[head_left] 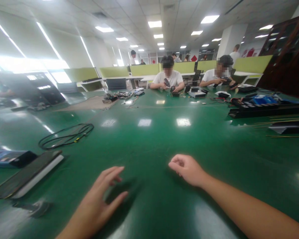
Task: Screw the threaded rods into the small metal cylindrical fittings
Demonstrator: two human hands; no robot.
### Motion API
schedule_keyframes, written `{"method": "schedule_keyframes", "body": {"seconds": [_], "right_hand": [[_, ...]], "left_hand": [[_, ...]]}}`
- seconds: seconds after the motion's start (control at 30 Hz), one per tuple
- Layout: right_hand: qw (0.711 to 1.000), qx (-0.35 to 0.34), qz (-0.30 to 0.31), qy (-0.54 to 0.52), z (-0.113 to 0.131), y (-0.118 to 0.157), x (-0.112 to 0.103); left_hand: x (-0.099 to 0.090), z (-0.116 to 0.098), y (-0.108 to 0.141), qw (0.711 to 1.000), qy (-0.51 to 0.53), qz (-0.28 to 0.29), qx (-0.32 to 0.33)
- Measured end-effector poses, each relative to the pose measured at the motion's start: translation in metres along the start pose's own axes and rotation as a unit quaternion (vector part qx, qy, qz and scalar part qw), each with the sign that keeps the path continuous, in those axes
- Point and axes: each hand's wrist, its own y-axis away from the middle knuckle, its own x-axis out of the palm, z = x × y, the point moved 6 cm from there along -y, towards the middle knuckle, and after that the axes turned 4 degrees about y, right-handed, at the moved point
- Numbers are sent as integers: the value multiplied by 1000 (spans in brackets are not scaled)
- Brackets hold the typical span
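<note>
Green bench (139,142): remotely, my left grip (97,196) is released at seven o'clock; my right grip (189,170) curls at five, whether fully clenched I can't tell; blurred grey fitting (39,208), eight.

On the surface (149,142), a panel (27,174) lay left, a cable (72,142) behind it (well apart from the rail (246,113) at right). One person (173,79) was at the far edge, another person (211,77) farther right.

The left hand (96,199) is bare, with slim fingers (109,176) and a bare wrist (76,221). The right hand (186,168) is bare too, and its bare arm (241,199) gets wider past the wrist.
</note>
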Motion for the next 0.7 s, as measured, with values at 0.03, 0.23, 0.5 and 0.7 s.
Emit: {"method": "schedule_keyframes", "body": {"seconds": [0.03, 0.23, 0.5, 0.7], "right_hand": [[1000, -8, 3, 19, 2, 2, 0], [995, -56, 68, 37, 10, 9, 7], [994, -72, 77, 7, 7, 7, 7], [995, -26, 93, 30, 4, 8, 10]], "left_hand": [[16, -19, -14, 998, 6, 51, 32], [80, -102, -75, 961, 7, 200, 193], [103, -116, -93, 954, 53, 165, 247], [51, -60, -72, 987, 67, 106, 104]]}}
